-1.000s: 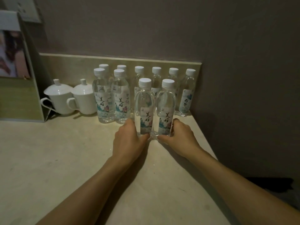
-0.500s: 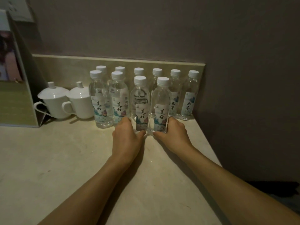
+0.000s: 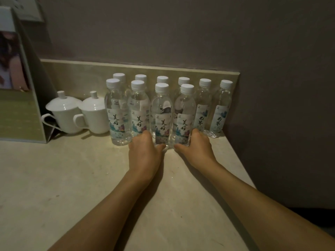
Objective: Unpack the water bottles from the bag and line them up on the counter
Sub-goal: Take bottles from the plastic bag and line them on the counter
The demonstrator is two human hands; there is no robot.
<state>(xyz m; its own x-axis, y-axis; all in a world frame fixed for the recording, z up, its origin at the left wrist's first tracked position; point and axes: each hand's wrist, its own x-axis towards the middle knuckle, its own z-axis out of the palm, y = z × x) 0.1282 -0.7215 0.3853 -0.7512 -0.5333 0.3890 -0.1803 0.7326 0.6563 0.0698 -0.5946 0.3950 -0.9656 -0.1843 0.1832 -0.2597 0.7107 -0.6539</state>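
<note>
L hand (image 3: 145,151) & R hand (image 3: 196,148) grip 2 front bottles (image 3: 161,115).

Ten upright capped water bottles (image 3: 161,113), two rows

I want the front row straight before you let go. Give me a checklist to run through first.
1. Left hand holds the third front bottle low: ok.
2. Right hand holds the fourth front bottle low: ok.
3. Both bottles upright, caps on: ok.
4. In line with the two left front bottles: roughly ok.
5. Bases flat on the counter: cannot tell, hands hide them.
6. Clear of the lidded cups: ok.
</note>
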